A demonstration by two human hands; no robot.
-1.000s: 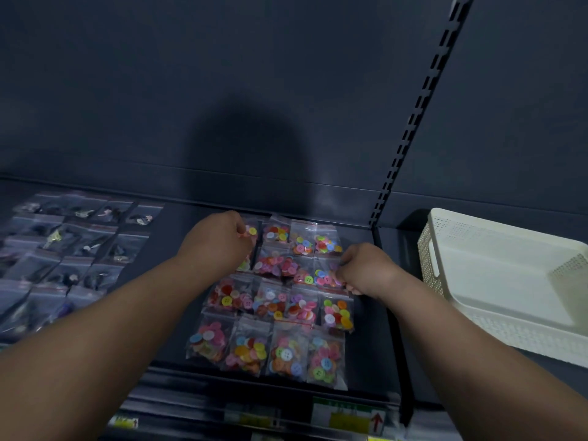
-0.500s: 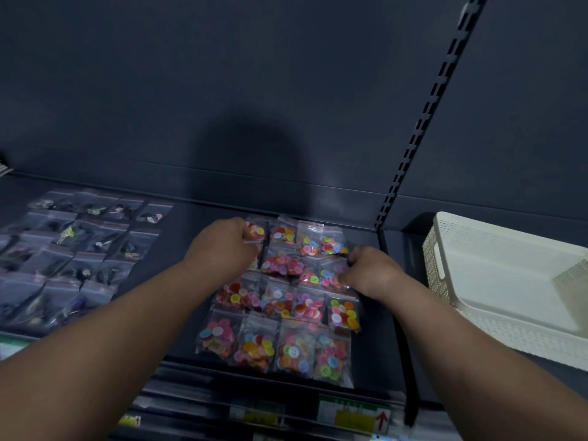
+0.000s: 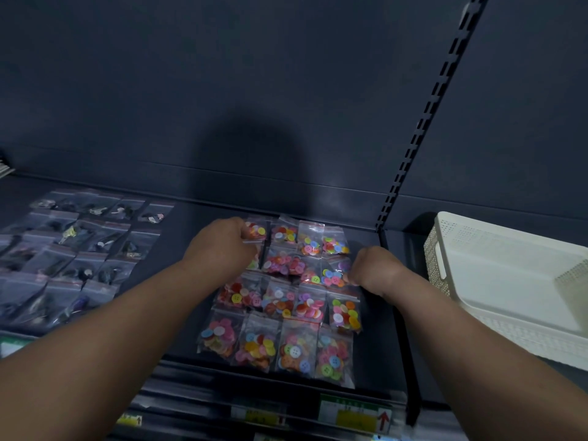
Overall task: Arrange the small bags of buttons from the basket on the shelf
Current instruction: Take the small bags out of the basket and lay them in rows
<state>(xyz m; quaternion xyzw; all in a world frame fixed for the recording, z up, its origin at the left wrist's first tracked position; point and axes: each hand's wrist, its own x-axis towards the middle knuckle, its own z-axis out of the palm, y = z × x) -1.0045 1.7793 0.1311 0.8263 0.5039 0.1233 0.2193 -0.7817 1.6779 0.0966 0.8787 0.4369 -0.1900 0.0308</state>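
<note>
Several small clear bags of coloured buttons (image 3: 283, 300) lie in a grid of rows on the dark shelf (image 3: 197, 218). My left hand (image 3: 222, 246) rests at the grid's back left corner, fingers pinched on the edge of a button bag (image 3: 256, 230) there. My right hand (image 3: 375, 270) sits at the right side of the second row, fingers curled onto a bag of buttons (image 3: 332, 275). The white perforated basket (image 3: 496, 249) stands on the shelf to the right, and no bags show inside it.
Several clear bags of dark items (image 3: 73, 249) lie in rows on the shelf's left part. A slotted upright (image 3: 423, 122) divides the back wall. Price labels (image 3: 353, 415) line the shelf's front edge.
Both hands have stayed at the same bags. The camera has shifted a little, so the whole scene sits slightly further right and lower.
</note>
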